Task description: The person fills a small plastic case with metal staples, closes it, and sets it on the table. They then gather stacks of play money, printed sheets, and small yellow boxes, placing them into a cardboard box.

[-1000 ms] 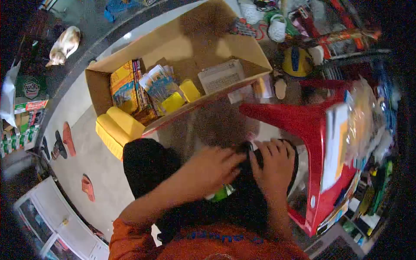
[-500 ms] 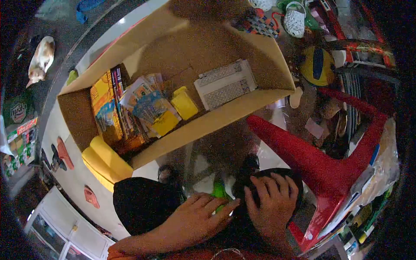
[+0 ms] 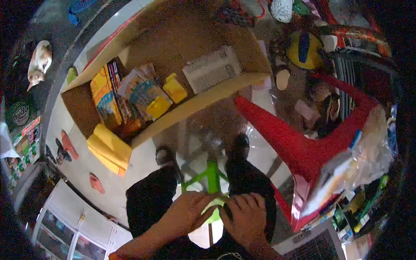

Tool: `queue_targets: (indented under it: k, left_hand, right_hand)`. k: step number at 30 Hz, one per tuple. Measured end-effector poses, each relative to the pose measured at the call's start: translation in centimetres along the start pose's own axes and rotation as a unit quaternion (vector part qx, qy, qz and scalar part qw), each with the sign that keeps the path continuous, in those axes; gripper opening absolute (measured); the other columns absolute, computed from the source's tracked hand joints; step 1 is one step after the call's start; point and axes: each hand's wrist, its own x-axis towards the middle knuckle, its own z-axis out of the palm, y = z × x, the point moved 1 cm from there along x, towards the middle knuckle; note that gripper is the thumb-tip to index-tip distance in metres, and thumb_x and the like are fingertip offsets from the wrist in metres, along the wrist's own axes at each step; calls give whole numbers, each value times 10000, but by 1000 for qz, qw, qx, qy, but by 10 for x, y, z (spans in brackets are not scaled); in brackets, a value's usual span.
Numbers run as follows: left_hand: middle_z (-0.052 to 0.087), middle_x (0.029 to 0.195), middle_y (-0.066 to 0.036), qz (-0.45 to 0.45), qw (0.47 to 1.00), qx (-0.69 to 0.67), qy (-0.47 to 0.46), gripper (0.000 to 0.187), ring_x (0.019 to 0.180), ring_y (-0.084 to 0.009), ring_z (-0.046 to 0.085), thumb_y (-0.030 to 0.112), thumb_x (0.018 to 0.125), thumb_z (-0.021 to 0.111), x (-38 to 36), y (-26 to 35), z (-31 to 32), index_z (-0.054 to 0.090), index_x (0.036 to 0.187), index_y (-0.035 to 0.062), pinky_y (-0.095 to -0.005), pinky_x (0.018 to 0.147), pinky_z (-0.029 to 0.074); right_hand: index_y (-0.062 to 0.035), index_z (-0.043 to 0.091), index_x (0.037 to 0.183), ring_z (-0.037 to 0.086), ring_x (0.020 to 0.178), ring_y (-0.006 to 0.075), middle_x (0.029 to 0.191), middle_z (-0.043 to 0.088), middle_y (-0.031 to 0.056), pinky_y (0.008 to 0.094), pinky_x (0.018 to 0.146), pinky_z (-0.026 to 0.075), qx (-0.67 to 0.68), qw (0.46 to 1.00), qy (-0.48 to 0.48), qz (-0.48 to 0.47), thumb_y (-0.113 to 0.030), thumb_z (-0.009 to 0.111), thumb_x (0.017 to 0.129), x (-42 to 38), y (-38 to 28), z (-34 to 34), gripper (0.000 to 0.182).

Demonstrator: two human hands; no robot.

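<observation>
A bright green stool stands between the person's legs. My left hand is at the left side of its seat, fingers curled over the edge. At the right side of the seat, my right hand has its fingers bent and its thumb pointing towards the left hand. Beyond the feet lies a large open cardboard box. Inside it are stacked colourful booklets, a yellow item and a white printed sheet or packet. A folded yellow cloth-like item hangs at the box's near left corner.
A red chair-like object with clear plastic wrapping is on the right. A yellow and blue ball lies behind it. Sandals and a white cabinet are on the left. A cat lies at upper left.
Both hands have moved from the lap and knee to the green stool, which now shows more. The legs have shifted, and the view of the box and red object has moved slightly.
</observation>
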Motion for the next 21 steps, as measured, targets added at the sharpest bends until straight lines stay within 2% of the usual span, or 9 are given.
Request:
queue_targets:
  k: [7, 9, 11, 12, 15, 17, 18, 19, 21]
  left_hand:
    - [671, 1019, -202, -192, 941, -212, 183, 308, 924, -367, 654, 218, 991, 566, -70, 21, 130, 615, 1214, 11, -440, 836, 520]
    - [669, 1028, -218, -181, 945, -159, 221, 313, 940, -389, 650, 221, 987, 568, -111, 19, 190, 615, 1221, 18, -453, 839, 518]
    - [663, 1008, -222, -261, 948, -137, 123, 321, 942, -422, 641, 277, 951, 609, -150, 24, 230, 625, 1158, 31, -486, 843, 514]
    - [654, 1011, -219, -165, 976, -51, 134, 320, 946, -418, 637, 291, 930, 620, -165, 24, 244, 632, 1137, 48, -498, 836, 513]
    - [631, 1075, -214, -178, 981, -34, 68, 376, 1049, -405, 602, 366, 920, 606, -175, 25, 240, 637, 1138, 62, -539, 876, 475]
    - [616, 1124, -189, -170, 961, 146, 165, 399, 1111, -391, 565, 406, 893, 614, -196, 25, 243, 653, 1132, 89, -576, 918, 433]
    - [561, 1269, -215, -232, 957, 122, 124, 496, 1238, -418, 481, 454, 836, 648, -205, 29, 238, 655, 1175, 91, -677, 988, 357]
    - [561, 1269, -215, -227, 956, 126, 139, 496, 1238, -418, 481, 454, 836, 648, -206, 26, 238, 655, 1175, 91, -677, 988, 357]
    - [470, 1407, -250, -288, 917, 274, 46, 633, 1325, -456, 406, 514, 771, 677, -229, 11, 269, 639, 1230, 80, -769, 1017, 269]
  right_hand:
    - [-128, 718, 1050, 643, 1007, 264, 999, 711, 94, 447, 940, 409, 80, 991, -93, 46, -311, 694, 872, -136, -11, 29, 257]
    - [-123, 722, 1045, 642, 1010, 285, 978, 710, 104, 468, 915, 425, 193, 976, -58, 77, -284, 686, 876, -179, -8, 60, 236]
    - [-107, 703, 1092, 633, 1030, 324, 1005, 701, 131, 488, 901, 436, 198, 968, -115, 106, -277, 693, 861, -211, -6, 90, 287]
    - [-95, 679, 1144, 614, 1054, 350, 1101, 675, 161, 496, 924, 431, 155, 976, -128, 88, -280, 699, 844, -225, -8, 87, 353]
    - [-89, 608, 1303, 388, 1373, 400, 1449, 444, 250, 582, 1117, 322, -48, 987, -153, 17, -358, 682, 843, -252, -9, 108, 538]
    - [-101, 579, 1346, 311, 1419, 424, 1503, 372, 262, 636, 1119, 285, -66, 987, -139, 50, -397, 677, 839, -259, -8, 111, 595]
    - [-113, 551, 1389, 233, 1464, 447, 1556, 300, 274, 690, 1121, 248, -90, 985, -120, 82, -437, 671, 835, -259, -4, 110, 652]
    - [-113, 551, 1389, 233, 1464, 447, 1556, 300, 274, 690, 1121, 248, -97, 987, -106, 76, -437, 671, 835, -254, 1, 111, 652]
    - [-160, 520, 1430, 171, 1476, 493, 1605, 208, 273, 775, 1064, 228, -90, 972, -157, 152, -488, 662, 827, -265, 10, 131, 701]
